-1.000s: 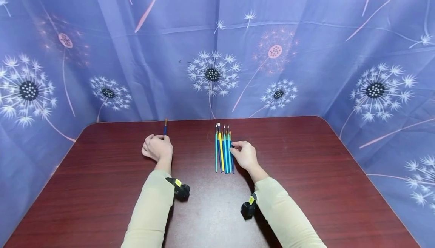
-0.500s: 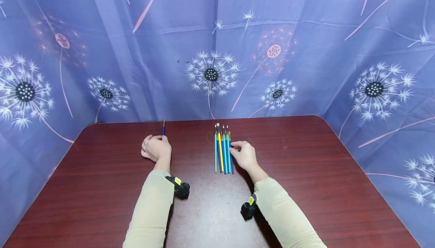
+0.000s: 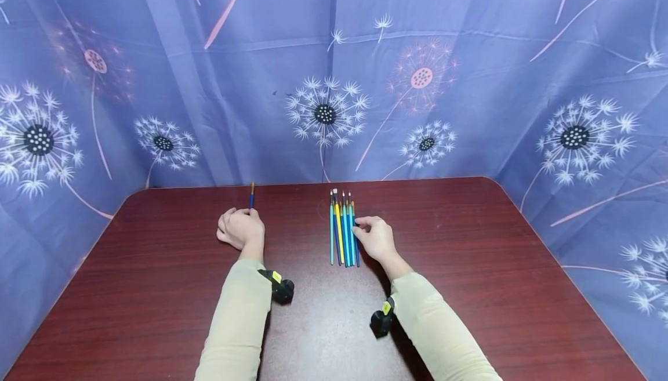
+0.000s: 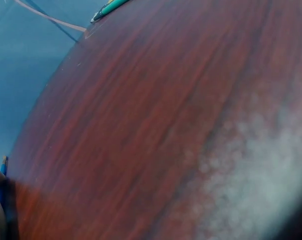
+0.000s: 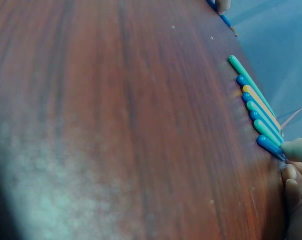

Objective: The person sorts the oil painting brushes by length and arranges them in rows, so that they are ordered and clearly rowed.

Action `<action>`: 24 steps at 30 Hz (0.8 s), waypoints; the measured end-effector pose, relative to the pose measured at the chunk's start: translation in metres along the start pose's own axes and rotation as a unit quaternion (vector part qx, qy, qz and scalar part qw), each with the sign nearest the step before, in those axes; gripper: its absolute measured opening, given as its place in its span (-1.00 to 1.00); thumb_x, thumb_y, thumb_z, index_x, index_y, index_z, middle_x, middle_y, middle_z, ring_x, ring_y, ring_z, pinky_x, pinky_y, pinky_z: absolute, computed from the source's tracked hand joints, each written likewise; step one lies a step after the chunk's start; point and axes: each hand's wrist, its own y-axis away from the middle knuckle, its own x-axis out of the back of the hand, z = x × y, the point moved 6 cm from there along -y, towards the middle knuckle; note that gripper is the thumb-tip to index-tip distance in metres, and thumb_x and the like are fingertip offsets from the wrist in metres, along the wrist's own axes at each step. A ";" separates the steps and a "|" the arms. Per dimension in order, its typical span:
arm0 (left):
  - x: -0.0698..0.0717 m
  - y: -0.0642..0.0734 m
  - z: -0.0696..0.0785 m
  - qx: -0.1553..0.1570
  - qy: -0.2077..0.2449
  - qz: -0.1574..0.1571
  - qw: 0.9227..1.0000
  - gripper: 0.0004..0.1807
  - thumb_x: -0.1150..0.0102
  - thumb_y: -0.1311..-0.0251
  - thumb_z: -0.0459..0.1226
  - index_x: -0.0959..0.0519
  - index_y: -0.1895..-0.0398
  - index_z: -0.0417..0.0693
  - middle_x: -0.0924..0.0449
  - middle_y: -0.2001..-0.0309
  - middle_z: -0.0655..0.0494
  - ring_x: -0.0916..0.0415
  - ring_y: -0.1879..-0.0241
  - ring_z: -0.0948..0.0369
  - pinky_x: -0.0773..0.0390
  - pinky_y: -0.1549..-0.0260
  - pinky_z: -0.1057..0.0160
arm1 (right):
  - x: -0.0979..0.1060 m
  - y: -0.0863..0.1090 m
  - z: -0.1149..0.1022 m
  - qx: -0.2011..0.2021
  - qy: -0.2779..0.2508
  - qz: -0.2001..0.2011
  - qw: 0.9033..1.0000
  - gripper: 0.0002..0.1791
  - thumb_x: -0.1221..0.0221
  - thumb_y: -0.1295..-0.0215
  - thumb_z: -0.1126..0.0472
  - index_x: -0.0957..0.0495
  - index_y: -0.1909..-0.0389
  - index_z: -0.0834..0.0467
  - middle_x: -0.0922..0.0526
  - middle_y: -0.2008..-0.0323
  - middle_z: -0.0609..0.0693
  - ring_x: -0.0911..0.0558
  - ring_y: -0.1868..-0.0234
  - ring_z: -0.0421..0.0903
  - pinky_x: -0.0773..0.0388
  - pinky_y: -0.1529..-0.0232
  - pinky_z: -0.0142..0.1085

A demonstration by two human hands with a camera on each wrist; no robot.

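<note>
On the left of the table, my left hand (image 3: 242, 228) grips a dark blue paintbrush (image 3: 252, 200), whose brown bristles point to the back edge. The palm side and most of that handle are hidden. Several paintbrushes lie side by side at the middle, bristles away from me: a teal brush (image 3: 331, 236) at the left end, a yellow brush (image 3: 340, 231) near it, then blue and teal ones. My right hand (image 3: 377, 240) pinches the rightmost dark blue paintbrush (image 5: 268, 145) between thumb and fingers, beside the row.
The dark red wooden table (image 3: 469, 265) has rounded back corners. A blue-purple curtain with dandelion prints (image 3: 224, 108) hangs right behind its back edge and along both sides. A black wrist camera (image 3: 382, 320) sits on each sleeve.
</note>
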 end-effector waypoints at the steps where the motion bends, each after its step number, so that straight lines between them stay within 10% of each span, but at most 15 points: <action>1: 0.000 0.000 0.000 0.000 -0.002 0.000 1.000 -0.81 -0.12 -0.15 -0.26 -0.72 0.35 -0.10 -0.56 -0.09 0.04 -0.20 -0.28 0.06 0.02 -0.30 -0.07 | 0.000 0.000 0.000 0.001 0.000 0.000 1.000 -0.70 -0.21 -0.22 0.18 -0.64 0.06 0.21 -0.63 0.23 0.09 -0.60 0.27 -0.04 -0.55 0.28 -0.22; 24: 0.009 -0.001 -0.002 0.014 0.070 -0.012 0.997 -0.70 -0.16 -0.15 -0.23 -0.64 0.08 -0.13 -0.57 -0.06 -0.05 -0.22 -0.29 0.00 0.07 -0.34 -0.05 | -0.004 0.001 0.001 -0.001 0.004 -0.001 1.000 -0.69 -0.22 -0.22 0.17 -0.63 0.05 0.20 -0.63 0.23 0.09 -0.60 0.25 -0.03 -0.57 0.21 -0.16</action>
